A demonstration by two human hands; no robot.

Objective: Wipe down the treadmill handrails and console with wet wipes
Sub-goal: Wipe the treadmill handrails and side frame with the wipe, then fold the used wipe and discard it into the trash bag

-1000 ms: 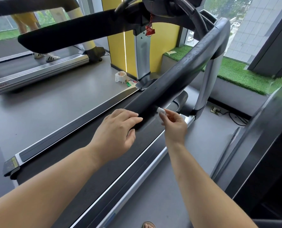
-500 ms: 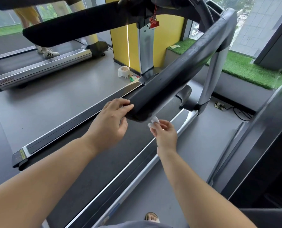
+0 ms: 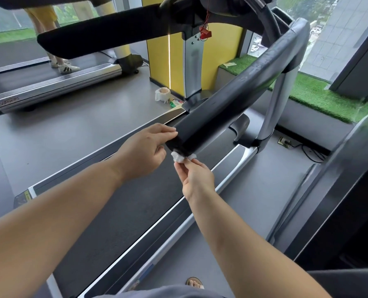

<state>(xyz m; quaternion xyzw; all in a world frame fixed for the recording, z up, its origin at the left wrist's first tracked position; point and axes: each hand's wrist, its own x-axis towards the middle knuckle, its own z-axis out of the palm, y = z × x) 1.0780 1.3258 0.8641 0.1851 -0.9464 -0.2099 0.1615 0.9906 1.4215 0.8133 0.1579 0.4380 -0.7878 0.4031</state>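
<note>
Because the right hand (image 3: 197,179) only pinches the wet wipe (image 3: 179,157) as a small wad in its fingertips, pressed under the near end of the right-side handrail (image 3: 232,104), it could slip free and drop onto the belt (image 3: 135,201) below. The left hand (image 3: 142,151) rests straight-fingered against that end's left side, gripping nothing, and so small a wad may well leave patches unwiped.
</note>
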